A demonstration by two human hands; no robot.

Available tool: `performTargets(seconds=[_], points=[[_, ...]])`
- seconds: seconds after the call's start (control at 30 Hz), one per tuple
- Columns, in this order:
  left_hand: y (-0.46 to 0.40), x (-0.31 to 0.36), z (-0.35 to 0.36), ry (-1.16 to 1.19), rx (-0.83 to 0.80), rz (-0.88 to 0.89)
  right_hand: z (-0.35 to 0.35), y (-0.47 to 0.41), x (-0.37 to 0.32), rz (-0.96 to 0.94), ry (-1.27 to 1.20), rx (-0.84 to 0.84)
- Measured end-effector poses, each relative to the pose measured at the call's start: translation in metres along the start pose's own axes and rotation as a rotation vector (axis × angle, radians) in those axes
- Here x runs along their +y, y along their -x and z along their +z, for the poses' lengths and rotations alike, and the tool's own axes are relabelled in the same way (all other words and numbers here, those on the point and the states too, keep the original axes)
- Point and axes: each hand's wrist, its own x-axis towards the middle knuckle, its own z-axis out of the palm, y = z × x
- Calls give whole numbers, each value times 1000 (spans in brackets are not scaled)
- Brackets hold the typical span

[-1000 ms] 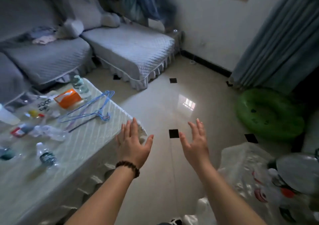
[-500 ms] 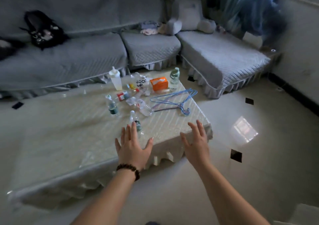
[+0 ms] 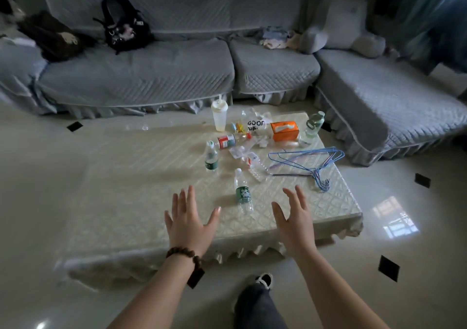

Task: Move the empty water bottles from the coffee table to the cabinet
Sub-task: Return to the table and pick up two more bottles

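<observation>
The coffee table [image 3: 131,189] has a pale quilted cover. A clear bottle with a green label [image 3: 243,193] stands nearest me, between my two hands. Another green-label bottle [image 3: 211,156] stands further back. A red-label bottle [image 3: 228,140] lies on its side, and a crushed clear bottle [image 3: 256,166] lies beside it. A bottle with a pale green cap [image 3: 313,125] stands at the far right corner. My left hand [image 3: 188,223] and my right hand [image 3: 294,218] hover open over the table's near edge, holding nothing. No cabinet is in view.
On the table are blue wire hangers [image 3: 309,163], an orange tissue box [image 3: 285,131] and a white lidded cup [image 3: 219,115]. A grey L-shaped sofa [image 3: 141,76] wraps behind and right, with a black bag [image 3: 123,25] on it. My leg [image 3: 255,303] is below.
The view has swung left from the floor and green ring to face the coffee table, and I am closer to it. Both hands stay open and raised.
</observation>
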Motion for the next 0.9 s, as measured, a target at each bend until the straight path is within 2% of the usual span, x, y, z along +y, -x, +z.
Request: performTargets(seconds=[0.33,0.57,0.73,0.9], points=[[-143,6,36,-24,-22,-75,60,-136,-2,20,26,-147],[-242,6,81,-10,-61,-93,107,-223,26,46,103,-249],[-289,-9,127,64,-128,-91,164,-257,53,128,79,-303],[-332,-27,181,226,-126,-113,227,-279,82,229,92,-339]])
